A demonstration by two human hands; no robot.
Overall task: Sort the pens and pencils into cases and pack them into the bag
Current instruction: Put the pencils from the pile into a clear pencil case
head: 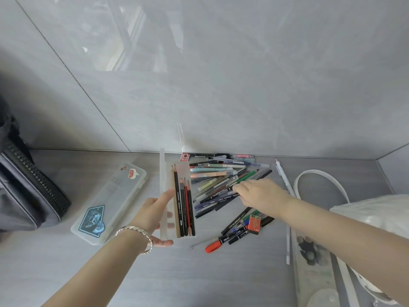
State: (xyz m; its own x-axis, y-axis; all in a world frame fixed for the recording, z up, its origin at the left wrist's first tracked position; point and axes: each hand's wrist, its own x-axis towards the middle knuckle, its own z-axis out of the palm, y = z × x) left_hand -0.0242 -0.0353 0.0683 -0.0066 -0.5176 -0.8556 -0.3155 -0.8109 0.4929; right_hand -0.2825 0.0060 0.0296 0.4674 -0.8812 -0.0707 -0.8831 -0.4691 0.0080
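While the left hand (155,214) holds a clear case (174,196) of pencils (183,207), the right hand (259,192) pinches a pen in the pile (223,185).
A small red box (254,224) says "2B". The gray tabletop (199,273) meets a shiny gray wall (221,74); a dark bag (26,196) sits far left.

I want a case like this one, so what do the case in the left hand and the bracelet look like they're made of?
The case looks like frosted translucent plastic: the pencils and the left hand show through it hazily. The bracelet looks like polished silver-toned metal, with bright glints on its links, though plated or solid can't be told.
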